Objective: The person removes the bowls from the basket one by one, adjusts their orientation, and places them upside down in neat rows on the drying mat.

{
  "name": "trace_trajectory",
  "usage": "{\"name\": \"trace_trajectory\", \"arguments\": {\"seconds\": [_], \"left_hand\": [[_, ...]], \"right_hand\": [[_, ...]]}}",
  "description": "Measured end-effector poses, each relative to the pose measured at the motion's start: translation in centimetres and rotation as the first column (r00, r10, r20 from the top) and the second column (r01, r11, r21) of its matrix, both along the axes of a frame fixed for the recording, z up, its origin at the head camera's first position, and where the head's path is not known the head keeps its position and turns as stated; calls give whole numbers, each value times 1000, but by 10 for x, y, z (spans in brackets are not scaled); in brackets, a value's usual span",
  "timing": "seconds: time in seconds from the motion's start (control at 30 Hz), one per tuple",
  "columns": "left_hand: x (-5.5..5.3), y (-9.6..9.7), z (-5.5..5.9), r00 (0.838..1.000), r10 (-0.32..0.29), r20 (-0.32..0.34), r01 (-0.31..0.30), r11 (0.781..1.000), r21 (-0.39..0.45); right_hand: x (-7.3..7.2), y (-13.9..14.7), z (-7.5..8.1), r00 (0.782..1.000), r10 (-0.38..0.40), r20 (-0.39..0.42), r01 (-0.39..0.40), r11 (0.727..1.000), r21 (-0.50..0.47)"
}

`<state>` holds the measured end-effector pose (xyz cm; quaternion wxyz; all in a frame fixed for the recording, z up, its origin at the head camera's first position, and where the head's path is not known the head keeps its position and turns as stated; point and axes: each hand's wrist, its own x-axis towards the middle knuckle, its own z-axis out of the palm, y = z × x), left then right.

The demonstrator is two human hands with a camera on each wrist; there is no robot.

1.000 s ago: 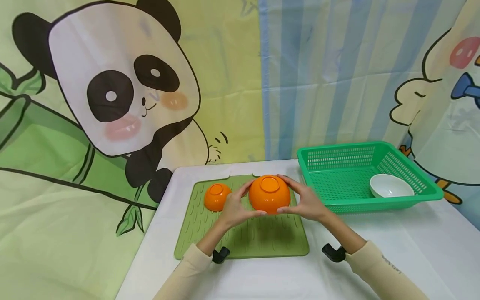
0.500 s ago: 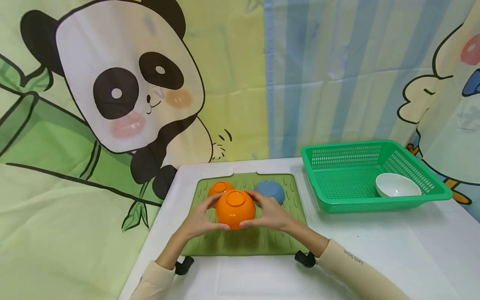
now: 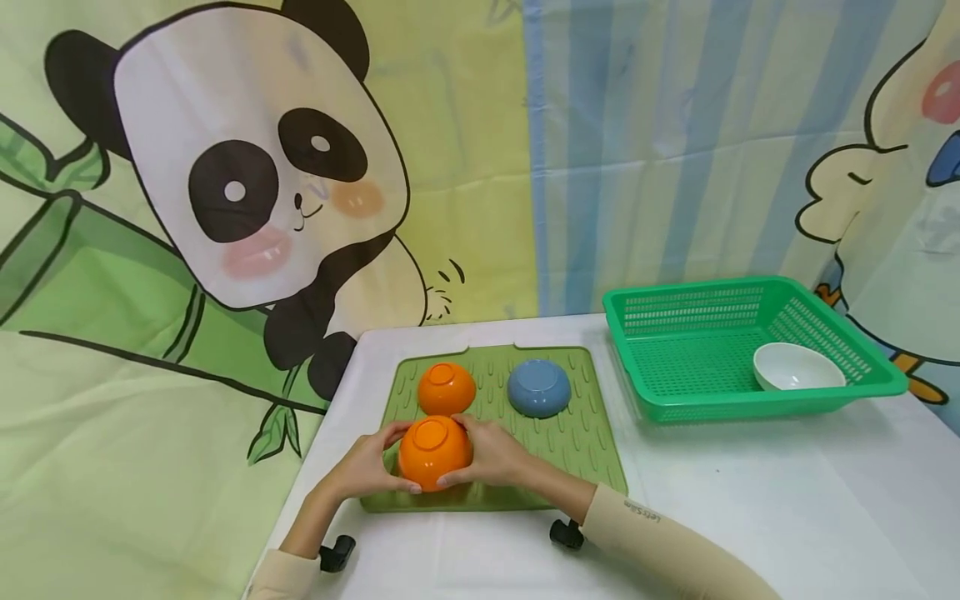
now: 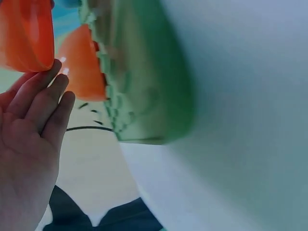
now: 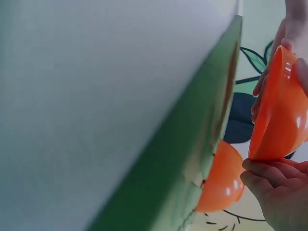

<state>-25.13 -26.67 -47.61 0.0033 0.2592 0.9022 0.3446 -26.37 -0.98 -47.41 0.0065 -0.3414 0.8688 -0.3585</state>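
Observation:
Both hands hold a larger orange bowl [image 3: 435,454], turned upside down, low over the front left part of a green drying mat [image 3: 525,492]. My left hand [image 3: 367,465] grips its left side, thumb at the near rim and fingers round the far side. From the right, my right hand [image 3: 491,454] grips it the same way. In the right wrist view the held bowl [image 5: 286,108] hangs above the mat with a gap under its rim. A smaller orange bowl [image 3: 446,388] lies inverted just behind it. Farther right on the mat, a blue bowl [image 3: 538,388] is also inverted.
A green plastic basket [image 3: 750,408] with slotted sides stands at the back right of the white-covered table [image 3: 750,500]. Inside its right end rests a white bowl [image 3: 798,367]. A printed curtain [image 3: 465,167] hangs behind the table.
Both hands have carried the large orange bowl leftward, toward the front, and lower over the mat. The blue bowl, hidden behind it at first, now shows fully, as does the small orange bowl.

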Motion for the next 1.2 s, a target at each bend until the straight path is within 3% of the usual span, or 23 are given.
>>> {"name": "trace_trajectory", "arguments": {"seconds": [0.27, 0.4, 0.63, 1.2], "left_hand": [[-3, -3, -16, 998, 54, 14, -53, 994, -94], [-3, -2, -18, 998, 68, -14, -70, 987, -146], [-5, 1, -19, 998, 65, 9, -63, 981, -186], [-5, 2, -21, 999, 45, -22, -49, 971, -234]], "right_hand": [[-2, -6, -11, 1000, -17, 15, 16, 998, 68], [-3, -8, -14, 999, -30, 18, 27, 992, 121], [-4, -10, -18, 999, -51, 18, 47, 981, 187], [-2, -13, -20, 997, -77, 12, 72, 971, 227]]}}
